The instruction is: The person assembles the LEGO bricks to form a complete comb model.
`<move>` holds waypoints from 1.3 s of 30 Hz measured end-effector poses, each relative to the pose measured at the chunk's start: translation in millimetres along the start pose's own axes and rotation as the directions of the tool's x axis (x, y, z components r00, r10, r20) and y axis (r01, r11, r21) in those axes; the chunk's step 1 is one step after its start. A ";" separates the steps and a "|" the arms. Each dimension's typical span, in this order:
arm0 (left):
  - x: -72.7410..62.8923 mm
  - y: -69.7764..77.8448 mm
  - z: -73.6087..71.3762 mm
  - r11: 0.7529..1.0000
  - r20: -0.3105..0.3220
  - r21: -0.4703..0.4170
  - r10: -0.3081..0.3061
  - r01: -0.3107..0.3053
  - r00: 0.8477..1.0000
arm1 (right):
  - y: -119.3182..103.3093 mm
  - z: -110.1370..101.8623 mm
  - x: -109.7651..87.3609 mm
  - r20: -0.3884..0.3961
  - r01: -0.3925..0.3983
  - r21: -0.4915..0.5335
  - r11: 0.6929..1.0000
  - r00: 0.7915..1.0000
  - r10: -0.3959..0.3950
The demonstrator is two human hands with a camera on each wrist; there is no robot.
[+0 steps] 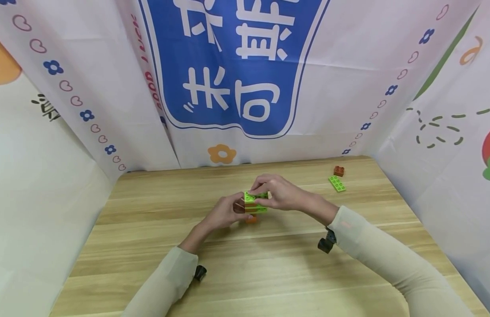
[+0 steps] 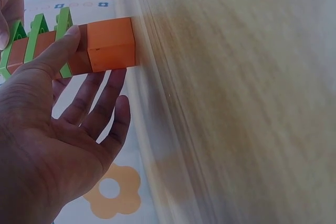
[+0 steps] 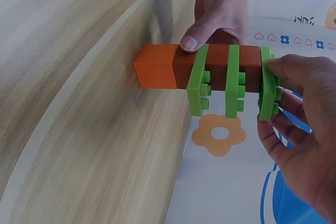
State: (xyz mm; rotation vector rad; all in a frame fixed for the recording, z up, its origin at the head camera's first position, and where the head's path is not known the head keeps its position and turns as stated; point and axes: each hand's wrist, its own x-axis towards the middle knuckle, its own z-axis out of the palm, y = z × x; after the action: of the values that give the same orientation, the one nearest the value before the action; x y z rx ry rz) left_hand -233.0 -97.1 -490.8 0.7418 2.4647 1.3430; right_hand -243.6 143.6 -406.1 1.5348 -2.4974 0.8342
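Observation:
A toy brick tower stands on the wooden table, with an orange block (image 3: 155, 67) at its base. Above that, brown bricks (image 3: 218, 66) alternate with green studded plates (image 3: 232, 85), which jut out past them on one side. My left hand (image 1: 224, 213) grips the tower low down, its thumb against the lowest brown brick near the orange block (image 2: 111, 45). At the top, my right hand (image 1: 282, 193) pinches the uppermost green plate (image 3: 267, 90) between thumb and fingers. In the head view the hands partly cover the tower.
Toward the table's back right lie a loose brown brick (image 1: 339, 171) and a green plate (image 1: 337, 184), close together. Printed cloth (image 1: 324, 127) hangs behind the table's back edge and along both sides. Each wrist wears a small black camera.

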 end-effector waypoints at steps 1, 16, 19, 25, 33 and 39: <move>-0.2 0.0 0.0 1.000 -0.001 0.003 -0.001 0.001 1.000 | 0.0 -0.1 0.3 0.004 -0.009 0.007 1.000 1.000 0.009; -1.5 2.7 -1.5 1.000 -0.010 0.029 -0.010 0.010 1.000 | 6.3 -2.2 -0.3 0.025 -0.062 0.068 0.996 0.998 0.060; -2.2 2.8 -0.8 1.000 -0.006 0.027 -0.004 0.005 1.000 | 9.9 -3.4 -3.3 0.026 -0.064 0.097 0.993 0.998 0.062; -2.6 3.2 -0.5 1.000 -0.011 0.027 -0.005 0.005 1.000 | 18.4 -11.1 -11.5 0.006 -0.141 0.140 0.980 0.990 0.142; -3.3 3.5 -1.1 1.000 -0.013 0.018 -0.024 0.025 1.000 | 31.9 -21.9 -24.7 -0.031 -0.186 0.151 0.971 0.981 0.193; -3.0 1.2 -0.1 0.999 -0.016 0.024 -0.024 0.025 1.000 | 46.5 -29.3 -38.0 -0.022 -0.233 0.149 0.961 0.971 0.239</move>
State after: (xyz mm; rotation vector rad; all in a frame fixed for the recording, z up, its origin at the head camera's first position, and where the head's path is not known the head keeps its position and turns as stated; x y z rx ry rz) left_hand -230.2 -98.3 -489.8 0.7069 2.4980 1.3179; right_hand -270.3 204.5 -413.4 1.2568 -2.6792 1.0919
